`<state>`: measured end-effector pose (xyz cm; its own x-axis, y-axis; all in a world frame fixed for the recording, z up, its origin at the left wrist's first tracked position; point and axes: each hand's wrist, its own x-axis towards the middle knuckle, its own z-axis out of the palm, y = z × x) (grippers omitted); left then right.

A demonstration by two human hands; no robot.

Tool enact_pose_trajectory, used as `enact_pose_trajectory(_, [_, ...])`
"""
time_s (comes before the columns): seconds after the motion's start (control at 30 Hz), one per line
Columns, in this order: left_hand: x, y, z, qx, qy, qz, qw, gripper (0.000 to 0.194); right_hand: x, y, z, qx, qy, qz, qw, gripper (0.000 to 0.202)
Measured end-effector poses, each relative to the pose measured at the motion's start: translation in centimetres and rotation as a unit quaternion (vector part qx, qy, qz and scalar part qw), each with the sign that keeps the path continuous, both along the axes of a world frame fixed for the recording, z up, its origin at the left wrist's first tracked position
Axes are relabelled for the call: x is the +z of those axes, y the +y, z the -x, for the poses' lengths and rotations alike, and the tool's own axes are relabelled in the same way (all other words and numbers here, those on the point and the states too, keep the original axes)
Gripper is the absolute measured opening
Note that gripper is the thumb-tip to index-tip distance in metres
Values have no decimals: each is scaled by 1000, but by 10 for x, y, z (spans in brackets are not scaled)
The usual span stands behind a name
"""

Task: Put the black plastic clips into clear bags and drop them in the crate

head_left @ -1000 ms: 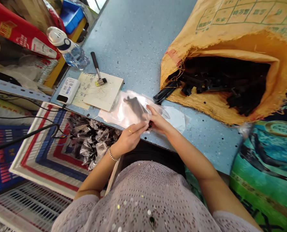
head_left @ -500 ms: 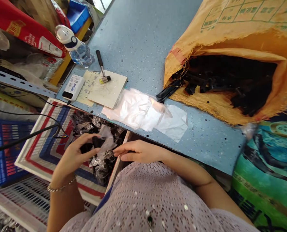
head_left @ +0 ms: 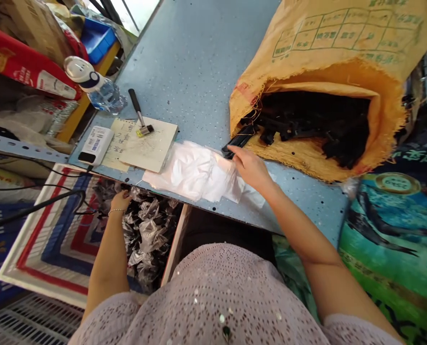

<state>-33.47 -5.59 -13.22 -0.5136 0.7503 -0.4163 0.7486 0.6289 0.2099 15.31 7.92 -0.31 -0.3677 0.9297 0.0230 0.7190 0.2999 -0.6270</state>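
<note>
My right hand [head_left: 251, 170] reaches over the table, its fingertips at a black part [head_left: 240, 139] that lies by the mouth of an orange woven sack [head_left: 306, 57]. Under and beside that hand spreads a pile of thin white plastic bags [head_left: 195, 170]. My left hand [head_left: 121, 201] is low in the basket [head_left: 55, 235], among black parts wrapped in clear bags [head_left: 150, 232]; its fingers are mostly hidden beneath the table edge. More black parts [head_left: 306, 120] fill the sack's opening.
On the blue table [head_left: 199, 57] are a hammer [head_left: 137, 105], a cardboard piece [head_left: 152, 143], a white box-shaped device [head_left: 96, 144] and a water bottle [head_left: 98, 88]. Cables [head_left: 29, 211] cross the basket. A green sack [head_left: 389, 239] stands at the right.
My right hand has moved from the table's front edge to the black part by the sack. My left hand has gone deeper into the basket, and the plastic bag it held no longer shows there.
</note>
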Motion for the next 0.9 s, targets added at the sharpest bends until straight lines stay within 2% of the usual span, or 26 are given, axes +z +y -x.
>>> enact_pose_trajectory(0.07, [1,-9,-19,9,-54,0,998,45,-8,26,0,7,-98,-71,993,55])
enact_pose_trajectory(0.13, [12,-23,-40,7,-115,-2,993,46,-14,50,-1,33,-160,-108,981,52])
enact_pose_trajectory(0.2, [35,-38,-63,-10,-204,-1,979,45,-15,66,-10,49,-169,-127,976,44])
enact_pose_trajectory(0.27, [65,-46,-93,-37,-342,3,939,43,-12,64,-24,28,-113,-150,982,40])
enact_pose_trajectory(0.33, [94,-41,-135,-70,-486,1,871,36,-7,42,-36,-33,9,-182,983,37])
enact_pose_trajectory(0.4, [114,-20,-192,-92,-601,-21,794,36,-6,4,-38,-120,162,-198,959,35])
enact_pose_trajectory(0.43, [120,-5,-225,-96,-656,-37,747,43,-7,-18,-35,-161,235,-193,939,35])
enact_pose_trajectory(0.5, [124,28,-291,-60,-770,-94,629,68,-12,-59,-29,-206,338,-152,906,44])
enact_pose_trajectory(0.57, [125,57,-344,8,-824,-131,551,74,-15,-88,-32,-144,355,-94,919,41])
enact_pose_trajectory(0.6, [126,67,-362,37,-832,-147,533,72,-15,-97,-39,-90,339,-66,934,35])
enact_pose_trajectory(0.63, [127,74,-374,59,-830,-162,530,68,-13,-102,-48,-45,313,-42,948,32])
enact_pose_trajectory(0.67, [129,77,-382,69,-822,-172,539,66,-9,-104,-60,-20,284,-26,958,32])
enact_pose_trajectory(0.73, [133,76,-386,60,-790,-171,586,66,0,-98,-82,-40,223,-36,973,30])
enact_pose_trajectory(0.8, [135,68,-389,26,-751,-148,643,62,9,-82,-95,-81,140,-93,982,35])
enact_pose_trajectory(0.9, [135,59,-403,-16,-702,-126,701,55,10,-53,-94,-75,-13,-171,982,44])
